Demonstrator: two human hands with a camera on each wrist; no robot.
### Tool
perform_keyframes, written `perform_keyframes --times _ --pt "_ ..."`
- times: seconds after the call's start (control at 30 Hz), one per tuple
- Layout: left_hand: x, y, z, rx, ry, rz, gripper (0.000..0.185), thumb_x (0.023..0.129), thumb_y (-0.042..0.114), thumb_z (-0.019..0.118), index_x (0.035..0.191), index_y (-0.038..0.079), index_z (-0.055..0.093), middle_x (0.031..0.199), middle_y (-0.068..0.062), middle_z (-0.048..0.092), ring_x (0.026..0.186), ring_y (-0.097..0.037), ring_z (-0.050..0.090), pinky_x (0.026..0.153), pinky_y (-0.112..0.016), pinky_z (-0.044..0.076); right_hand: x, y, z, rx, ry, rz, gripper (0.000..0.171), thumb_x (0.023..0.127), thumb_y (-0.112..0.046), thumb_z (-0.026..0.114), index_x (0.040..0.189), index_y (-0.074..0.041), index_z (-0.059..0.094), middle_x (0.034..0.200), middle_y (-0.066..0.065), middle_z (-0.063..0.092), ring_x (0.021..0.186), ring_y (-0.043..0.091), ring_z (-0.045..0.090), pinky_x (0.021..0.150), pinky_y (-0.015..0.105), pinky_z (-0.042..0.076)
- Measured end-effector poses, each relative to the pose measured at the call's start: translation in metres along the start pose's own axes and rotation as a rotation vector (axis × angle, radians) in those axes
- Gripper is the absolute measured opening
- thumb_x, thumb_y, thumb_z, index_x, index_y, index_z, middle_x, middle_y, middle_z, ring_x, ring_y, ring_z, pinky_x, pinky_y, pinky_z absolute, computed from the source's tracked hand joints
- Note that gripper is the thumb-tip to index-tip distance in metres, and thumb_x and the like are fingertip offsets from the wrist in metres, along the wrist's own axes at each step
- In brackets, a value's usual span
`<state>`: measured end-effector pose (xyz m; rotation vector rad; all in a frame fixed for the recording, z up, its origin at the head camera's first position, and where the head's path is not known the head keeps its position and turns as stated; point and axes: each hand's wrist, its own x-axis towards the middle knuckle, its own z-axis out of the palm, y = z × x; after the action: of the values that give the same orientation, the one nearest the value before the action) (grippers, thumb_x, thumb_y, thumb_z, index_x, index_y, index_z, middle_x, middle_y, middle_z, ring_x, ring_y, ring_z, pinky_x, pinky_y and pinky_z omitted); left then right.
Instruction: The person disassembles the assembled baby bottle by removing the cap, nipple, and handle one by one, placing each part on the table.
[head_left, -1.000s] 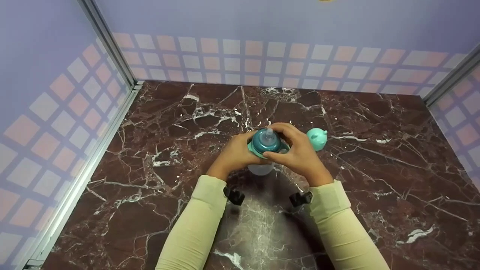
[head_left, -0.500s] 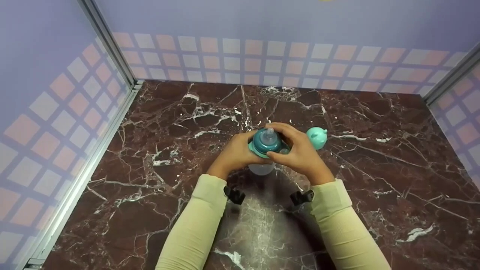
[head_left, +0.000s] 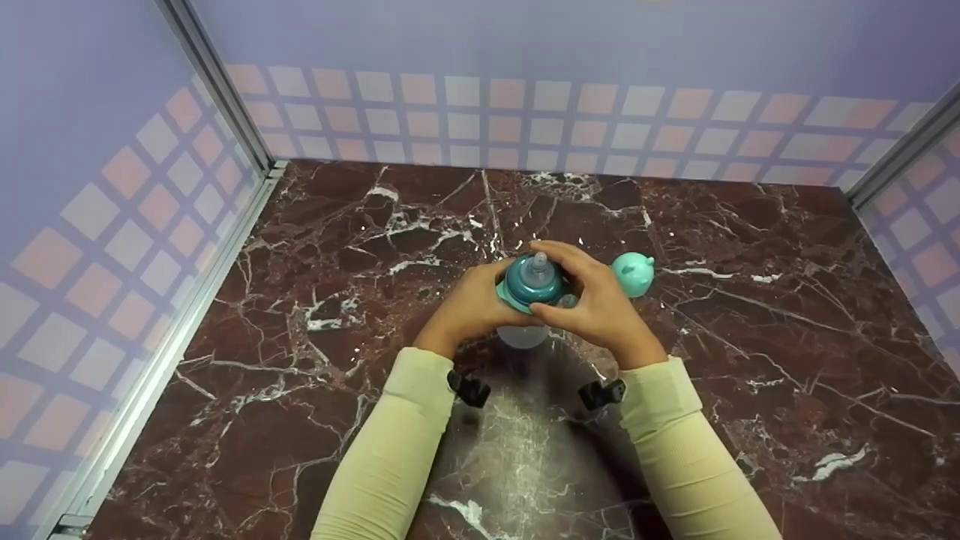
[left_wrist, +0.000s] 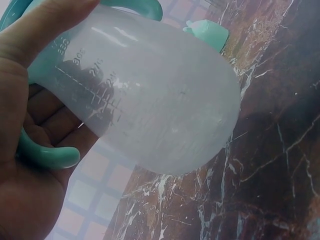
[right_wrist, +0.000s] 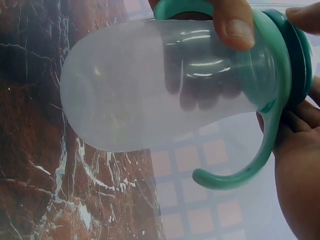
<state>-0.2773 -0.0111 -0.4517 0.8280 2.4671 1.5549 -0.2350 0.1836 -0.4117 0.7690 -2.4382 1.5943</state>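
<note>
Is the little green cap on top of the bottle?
No, the green cap sits on the marble table to the right of the bottle, whose teat is bare.

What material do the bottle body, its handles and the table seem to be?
Bottle body: frosted translucent plastic or silicone; fingers show through it. Handles: opaque teal plastic, smooth with a slight sheen. Table: polished dark red marble or a marble-look surface, white veins and glints.

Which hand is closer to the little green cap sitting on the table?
Right. The right hand grips the bottle top just beside the green cap. The left hand holds the bottle's far side, farther from it.
</note>
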Motion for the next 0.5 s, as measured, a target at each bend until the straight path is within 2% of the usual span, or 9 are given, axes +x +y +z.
perform_keyframes --times 0.13,0.23,0.37,0.5 --pt "0.0 0.0 0.001 0.014 0.01 -0.014 0.072 0.063 0.045 0.089 0.128 0.027 0.061 0.117 0.01 0.068 0.107 -0.006 0.062 0.097 -0.032 0.049 0.0 0.012 0.003 -0.062 0.06 -0.03 0.075 0.072 -0.018 0.086 0.139 -0.012 0.052 0.143 0.005 0.049 0.13 0.02 0.05 0.11 0.037 0.041" --pt "0.0 0.0 0.001 0.024 0.013 -0.022 0.071 0.064 0.044 0.089 0.127 0.026 0.062 0.115 0.009 0.068 0.105 -0.007 0.062 0.096 -0.033 0.049 0.001 0.013 0.005 -0.136 0.127 -0.068 0.072 0.071 -0.029 0.087 0.135 -0.017 0.056 0.137 0.001 0.054 0.123 0.015 0.053 0.104 0.038 0.046" --pt "0.0 0.0 0.0 0.035 0.009 -0.03 0.069 0.065 0.047 0.087 0.126 0.026 0.062 0.114 0.009 0.068 0.103 -0.007 0.063 0.094 -0.033 0.051 0.001 0.01 0.008 -0.242 0.202 -0.115 0.067 0.07 -0.038 0.087 0.127 -0.014 0.061 0.125 0.003 0.059 0.107 0.015 0.058 0.09 0.037 0.052" --pt "-0.001 0.0 0.001 0.033 0.007 -0.032 0.07 0.065 0.052 0.085 0.127 0.029 0.061 0.113 0.011 0.068 0.101 -0.006 0.063 0.092 -0.032 0.051 0.0 0.006 0.011 -0.317 0.238 -0.126 0.066 0.067 -0.043 0.087 0.118 -0.009 0.063 0.116 0.004 0.06 0.1 0.015 0.058 0.084 0.035 0.053"
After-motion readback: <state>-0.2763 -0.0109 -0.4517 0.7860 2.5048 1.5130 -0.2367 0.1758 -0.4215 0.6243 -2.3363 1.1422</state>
